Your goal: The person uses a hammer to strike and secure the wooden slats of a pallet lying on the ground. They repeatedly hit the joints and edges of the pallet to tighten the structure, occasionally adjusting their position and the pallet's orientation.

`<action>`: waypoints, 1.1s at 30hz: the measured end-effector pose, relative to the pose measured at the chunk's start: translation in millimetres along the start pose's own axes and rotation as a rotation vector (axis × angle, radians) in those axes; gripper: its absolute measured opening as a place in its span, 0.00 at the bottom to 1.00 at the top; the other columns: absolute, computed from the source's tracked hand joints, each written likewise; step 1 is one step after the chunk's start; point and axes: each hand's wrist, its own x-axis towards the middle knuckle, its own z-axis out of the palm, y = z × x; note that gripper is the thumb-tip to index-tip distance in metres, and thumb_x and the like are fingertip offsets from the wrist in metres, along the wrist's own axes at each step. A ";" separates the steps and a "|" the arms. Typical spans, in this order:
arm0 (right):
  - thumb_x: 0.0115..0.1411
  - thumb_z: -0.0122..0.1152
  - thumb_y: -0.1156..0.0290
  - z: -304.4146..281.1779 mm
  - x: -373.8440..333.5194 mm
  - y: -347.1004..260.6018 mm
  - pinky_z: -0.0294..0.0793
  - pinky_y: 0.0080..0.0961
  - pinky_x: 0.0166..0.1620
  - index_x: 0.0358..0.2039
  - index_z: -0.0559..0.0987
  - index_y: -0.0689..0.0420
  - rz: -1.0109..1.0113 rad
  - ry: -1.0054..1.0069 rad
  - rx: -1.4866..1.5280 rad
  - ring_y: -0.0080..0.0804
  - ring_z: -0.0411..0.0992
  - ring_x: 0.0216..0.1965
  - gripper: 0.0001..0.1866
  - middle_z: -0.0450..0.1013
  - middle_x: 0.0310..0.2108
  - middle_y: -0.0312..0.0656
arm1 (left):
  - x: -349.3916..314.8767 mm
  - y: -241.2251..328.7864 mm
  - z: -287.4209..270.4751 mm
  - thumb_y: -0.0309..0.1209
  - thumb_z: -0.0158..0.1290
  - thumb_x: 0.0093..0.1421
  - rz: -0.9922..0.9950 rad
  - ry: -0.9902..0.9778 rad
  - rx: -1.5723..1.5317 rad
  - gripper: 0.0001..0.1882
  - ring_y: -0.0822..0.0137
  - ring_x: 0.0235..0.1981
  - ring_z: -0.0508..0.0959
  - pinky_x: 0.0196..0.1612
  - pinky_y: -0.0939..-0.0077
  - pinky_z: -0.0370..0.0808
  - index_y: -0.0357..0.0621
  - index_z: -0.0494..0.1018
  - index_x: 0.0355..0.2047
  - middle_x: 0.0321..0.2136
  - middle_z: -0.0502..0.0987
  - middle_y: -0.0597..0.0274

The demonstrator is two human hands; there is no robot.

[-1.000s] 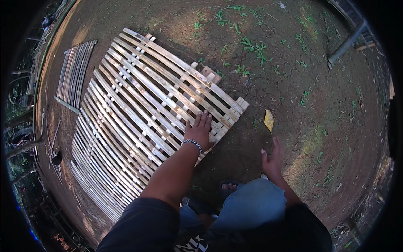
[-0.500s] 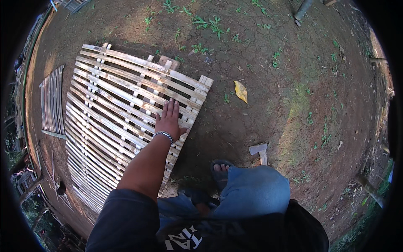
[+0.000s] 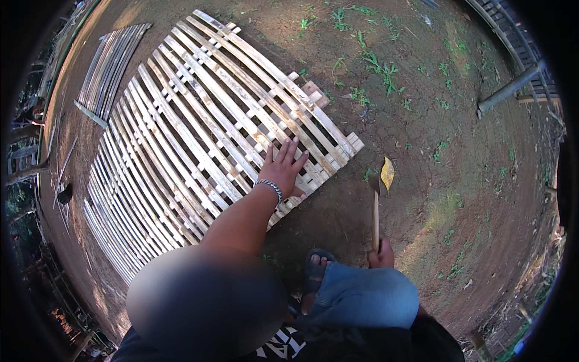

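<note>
A slatted bamboo panel [image 3: 199, 130] lies on the ground to the left and ahead of me, its pale strips laid across narrower cross-pieces. My left hand [image 3: 281, 171] rests flat on it near the right-hand edge, fingers spread, a chain bracelet at the wrist. Beside my knee, my right hand [image 3: 380, 253] is closed round the wooden handle of a hatchet [image 3: 376, 217]. The hatchet points away from me, off the ground, with its dark head seen edge-on close to a yellow leaf [image 3: 387, 174]. A blurred patch hides my left upper arm.
A smaller bundle of slats [image 3: 113, 69] lies beyond the panel at the far left. A small wooden block [image 3: 315, 95] sits under the panel's far edge. At the upper right stands a post [image 3: 509, 89] below a slatted structure. My sandalled foot [image 3: 316, 268] is near the panel.
My right hand has come into view and picked the hatchet up from the ground. My left hand stays on the panel. The view has turned, shifting the panel within the picture.
</note>
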 end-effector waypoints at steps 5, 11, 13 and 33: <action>0.70 0.52 0.69 6.8 132.6 -110.5 0.76 0.49 0.45 0.63 0.67 0.60 -0.483 0.175 -0.209 0.60 0.79 0.42 0.23 0.77 0.40 0.59 | 1.0 -4.9 4.9 0.67 0.67 0.43 -0.018 0.007 -0.030 0.65 0.54 0.78 0.42 0.75 0.39 0.44 0.57 0.50 0.75 0.78 0.40 0.54; 0.71 0.51 0.64 25.7 162.1 -177.8 0.76 0.54 0.46 0.66 0.62 0.60 -0.487 0.250 -0.124 0.68 0.77 0.41 0.26 0.78 0.39 0.63 | -1.2 -9.9 7.9 0.67 0.67 0.44 -0.028 0.037 -0.067 0.69 0.57 0.78 0.43 0.75 0.42 0.46 0.53 0.42 0.77 0.78 0.44 0.59; 0.71 0.50 0.64 37.2 173.3 -161.9 0.76 0.56 0.45 0.66 0.62 0.60 -0.647 0.372 -0.132 0.68 0.77 0.41 0.26 0.78 0.38 0.64 | -0.1 -7.8 6.7 0.67 0.67 0.44 -0.022 0.032 -0.070 0.69 0.58 0.78 0.43 0.75 0.42 0.46 0.54 0.43 0.77 0.78 0.44 0.60; 0.71 0.51 0.63 22.8 199.9 -165.9 0.74 0.61 0.45 0.62 0.62 0.61 -0.259 0.028 -0.580 0.70 0.76 0.42 0.24 0.77 0.41 0.65 | -0.9 -16.9 1.2 0.65 0.67 0.46 -0.016 0.032 -0.072 0.67 0.59 0.78 0.45 0.75 0.43 0.49 0.56 0.43 0.77 0.78 0.44 0.63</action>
